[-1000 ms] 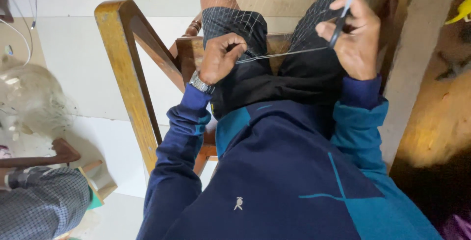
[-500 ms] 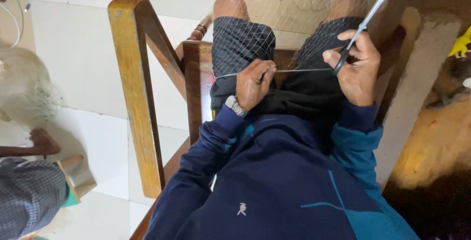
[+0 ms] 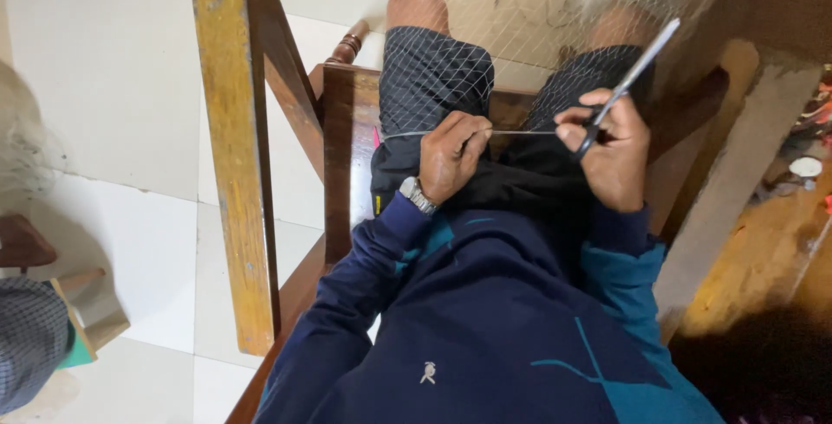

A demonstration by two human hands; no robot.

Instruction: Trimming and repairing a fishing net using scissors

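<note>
On a wooden chair (image 3: 338, 155) with a yellow-brown armrest (image 3: 234, 155) along its left edge, a person sits, seen from above by the head camera. A dark blue jacket (image 3: 485, 329) with teal panels fills the lower middle of the view, and dark checked shorts (image 3: 433, 86) cover both thighs. Over the lap and knees, toward the top edge, drapes a fine, pale fishing net (image 3: 537, 8), its thin mesh nearly see-through, with small diamond openings showing against the shorts.

Both hands sit close together above the lap. The left hand (image 3: 452, 157), with a metal wristwatch (image 3: 417, 195) on its wrist, is closed in a pinch on one end of a thin pale line (image 3: 520, 132). This line runs taut and level across to the right hand (image 3: 611, 151), which is closed around a pair of scissors (image 3: 628, 82); its fingers go through the dark handles, and the silver blades point up and to the right. Whether the blades are parted cannot be told.

As a judgement, the work goes best if the left hand's pinch keeps the line tight and steady, and the blades meet only that single strand, clear of the neighbouring mesh and of the fingers.

White floor tiles (image 3: 113, 112) lie to the left of the chair.
</note>
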